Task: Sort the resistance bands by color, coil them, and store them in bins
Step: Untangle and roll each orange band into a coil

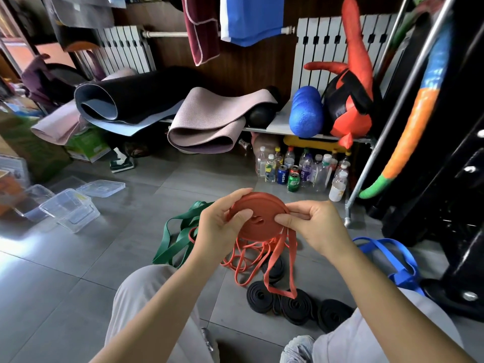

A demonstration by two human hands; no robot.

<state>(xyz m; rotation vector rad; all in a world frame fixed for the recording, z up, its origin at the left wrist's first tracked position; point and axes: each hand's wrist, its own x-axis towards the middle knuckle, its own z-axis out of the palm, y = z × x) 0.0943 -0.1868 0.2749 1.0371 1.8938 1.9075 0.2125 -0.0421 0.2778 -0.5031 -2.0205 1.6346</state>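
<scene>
A red band coil (262,213) is held up in front of me, flat like a disc. My left hand (222,218) grips its left edge with the thumb pressed on its face. My right hand (314,224) pinches the band at the coil's right edge, and the loose red tail (280,271) hangs down from there. Thin orange bands (246,258) lie tangled on the floor below. Loose green bands (178,231) lie to the left, blue bands (392,252) to the right. Several coiled black bands (296,305) sit on the floor between my knees.
Clear plastic bins (68,210) and a loose lid (102,188) stand on the grey floor at the left. Bottles and cans (301,171) crowd under a low shelf holding rolled mats (209,121) and a blue foam roller (306,113). A dark metal rack (445,179) stands at the right.
</scene>
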